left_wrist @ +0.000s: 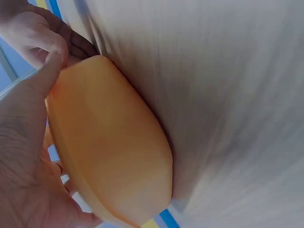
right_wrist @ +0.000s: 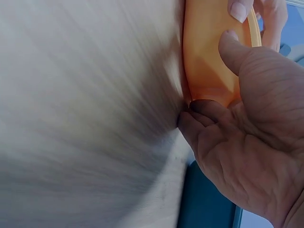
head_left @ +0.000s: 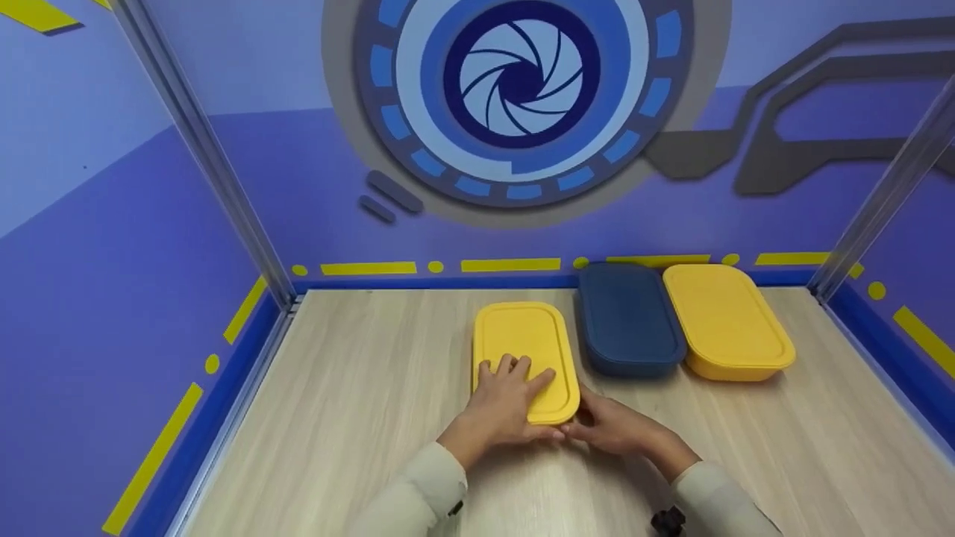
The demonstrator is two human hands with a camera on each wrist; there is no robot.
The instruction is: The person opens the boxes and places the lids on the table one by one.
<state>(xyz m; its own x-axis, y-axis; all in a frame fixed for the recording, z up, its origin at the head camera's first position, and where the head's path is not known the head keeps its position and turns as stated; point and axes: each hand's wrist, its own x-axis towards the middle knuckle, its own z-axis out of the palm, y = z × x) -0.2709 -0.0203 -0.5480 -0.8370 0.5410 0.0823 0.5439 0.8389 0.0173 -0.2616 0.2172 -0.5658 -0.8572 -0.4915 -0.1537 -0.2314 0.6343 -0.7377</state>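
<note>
In the head view a yellow lidded box [head_left: 522, 332] sits in the middle of the wood-look table, its long side running away from me. My left hand [head_left: 503, 403] lies over the near left part of its lid, fingers spread on top and thumb down against the near wall. At the near right corner, my right hand [head_left: 615, 425] holds the box low, its thumb on the near wall. The right wrist view shows the right fingers [right_wrist: 204, 114] bent at the bottom edge, close to the tabletop; whether they reach underneath is hidden. Both thumbs nearly meet.
A dark blue lidded box [head_left: 630, 317] stands to the right, near the back wall. Beside it is another yellow lidded box [head_left: 727, 317], farther right. Printed blue-purple panels [head_left: 261, 179] in metal frames enclose the table [head_left: 358, 373] at the back and both sides.
</note>
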